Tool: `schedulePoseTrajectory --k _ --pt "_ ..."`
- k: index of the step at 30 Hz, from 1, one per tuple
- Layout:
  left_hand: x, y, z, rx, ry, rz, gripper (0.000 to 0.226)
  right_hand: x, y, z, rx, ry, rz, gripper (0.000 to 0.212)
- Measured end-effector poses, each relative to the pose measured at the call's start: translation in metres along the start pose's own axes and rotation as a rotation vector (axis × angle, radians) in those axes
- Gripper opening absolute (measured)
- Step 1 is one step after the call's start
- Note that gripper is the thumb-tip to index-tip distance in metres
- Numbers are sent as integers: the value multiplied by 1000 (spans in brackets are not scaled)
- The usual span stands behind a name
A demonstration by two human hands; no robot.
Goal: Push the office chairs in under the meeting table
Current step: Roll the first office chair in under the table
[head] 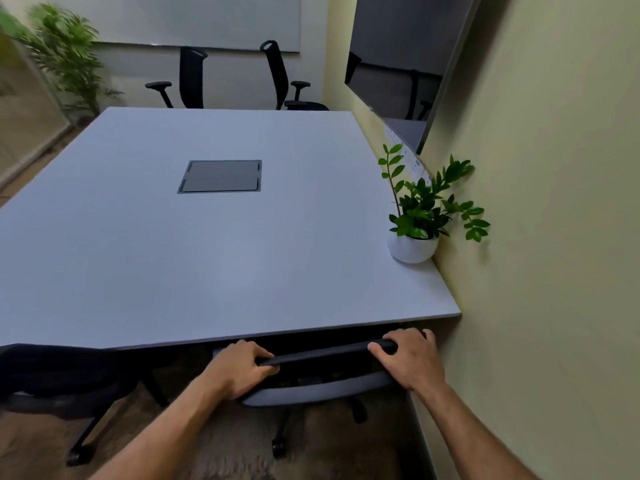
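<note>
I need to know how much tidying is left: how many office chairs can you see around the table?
4. One held by both hands at the near edge, one at near left, two at the far side. More may be hidden out of frame.

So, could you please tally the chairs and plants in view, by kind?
Office chairs: 4: held chair, left chair, far chairs.
Plants: 2: small potted plant, tall floor plant.
Total: 6.
</note>
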State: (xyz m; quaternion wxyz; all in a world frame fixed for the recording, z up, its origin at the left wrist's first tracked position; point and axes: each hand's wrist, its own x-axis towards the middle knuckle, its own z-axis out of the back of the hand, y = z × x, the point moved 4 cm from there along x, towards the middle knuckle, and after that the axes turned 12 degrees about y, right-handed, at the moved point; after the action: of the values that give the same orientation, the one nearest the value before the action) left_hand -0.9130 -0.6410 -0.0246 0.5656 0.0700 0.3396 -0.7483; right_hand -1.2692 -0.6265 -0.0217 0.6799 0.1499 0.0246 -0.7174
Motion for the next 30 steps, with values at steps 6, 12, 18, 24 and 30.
schedulePoseTrajectory --k 6,12,18,24,30 --pt "38 0 29 45 -32 76 54 48 -1 15 -16 6 15 73" --pt "57 21 46 88 -25 141 68 63 10 9 -25 31 -7 76" --pt "52 9 43 100 -68 150 72 65 -1 8 -22 53 -3 74" --pt "-21 17 19 13 -331 48 73 58 20 3 66 179 6 68" --pt "-136 90 32 -75 -516 152 74 15 213 -7 299 211 411 63"
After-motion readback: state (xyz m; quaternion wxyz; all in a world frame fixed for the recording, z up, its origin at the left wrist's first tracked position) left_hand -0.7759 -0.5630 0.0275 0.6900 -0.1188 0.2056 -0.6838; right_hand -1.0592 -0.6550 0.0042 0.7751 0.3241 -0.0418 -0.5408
